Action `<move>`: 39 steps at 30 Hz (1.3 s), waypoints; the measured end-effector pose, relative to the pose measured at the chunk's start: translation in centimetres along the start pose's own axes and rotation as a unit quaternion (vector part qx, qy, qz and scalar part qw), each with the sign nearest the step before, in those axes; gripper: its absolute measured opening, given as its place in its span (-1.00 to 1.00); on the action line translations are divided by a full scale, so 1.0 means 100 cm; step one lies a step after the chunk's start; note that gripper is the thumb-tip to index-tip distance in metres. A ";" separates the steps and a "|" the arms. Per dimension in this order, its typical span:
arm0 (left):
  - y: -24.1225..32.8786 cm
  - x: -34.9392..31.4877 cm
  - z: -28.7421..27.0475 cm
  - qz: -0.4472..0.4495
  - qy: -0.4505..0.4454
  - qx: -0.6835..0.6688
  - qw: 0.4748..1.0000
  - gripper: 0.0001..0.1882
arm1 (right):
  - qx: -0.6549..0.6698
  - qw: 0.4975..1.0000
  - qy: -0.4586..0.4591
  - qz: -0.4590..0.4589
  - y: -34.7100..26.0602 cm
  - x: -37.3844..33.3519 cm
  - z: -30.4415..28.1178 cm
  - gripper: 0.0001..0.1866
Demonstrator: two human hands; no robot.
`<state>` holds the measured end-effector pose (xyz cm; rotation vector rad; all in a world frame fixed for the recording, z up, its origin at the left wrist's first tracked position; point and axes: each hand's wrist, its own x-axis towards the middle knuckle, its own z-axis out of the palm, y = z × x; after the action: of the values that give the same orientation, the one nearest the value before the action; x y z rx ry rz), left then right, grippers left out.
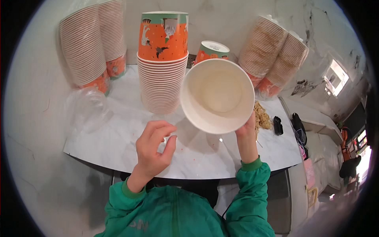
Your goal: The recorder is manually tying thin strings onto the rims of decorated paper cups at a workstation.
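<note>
A white-lined paper bucket (218,96) hangs over the table, tilted so that its hollow inside faces me. My right hand (247,127) grips it at the lower right; most of the fingers are hidden behind it. Left of the bucket, my left hand (154,146) holds nothing, its fingers curved with a gap between thumb and fingertips. Beyond that hand rises a tall stack of upside-down buckets (163,63), the top one printed orange and green. Partly hidden behind the held bucket is another orange and green bucket (213,48), bottom up.
Wrapped stacks of buckets stand at the back left (85,47) and back right (262,51). Crumpled clear plastic (89,110) lies at the table's left. Right of my right hand are a heap of tan strands (262,117) and a small black object (278,125). A grey sofa (321,148) stands beyond.
</note>
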<state>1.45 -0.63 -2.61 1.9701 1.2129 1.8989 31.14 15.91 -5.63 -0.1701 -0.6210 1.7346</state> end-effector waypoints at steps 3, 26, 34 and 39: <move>0.012 -0.006 0.006 0.177 0.000 0.125 0.976 -0.64 | -0.007 0.998 -0.068 0.014 0.008 -0.014 -0.010 -0.63; 0.005 0.005 -0.020 0.340 -0.148 0.129 0.920 -0.38 | -0.420 0.880 -0.047 0.218 0.102 -0.005 -0.009 -0.69; 0.011 0.015 0.012 0.247 -0.090 0.270 0.926 -0.58 | -0.440 0.893 0.013 0.096 0.044 -0.001 0.073 -0.67; 0.012 0.023 0.023 0.197 -0.084 0.135 0.967 -0.74 | -0.494 0.869 -0.010 0.032 0.054 -0.020 0.078 -0.72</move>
<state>3.68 0.97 -0.51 2.6264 1.1504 1.7468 23.65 10.90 -2.04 -0.8911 -1.4934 1.3242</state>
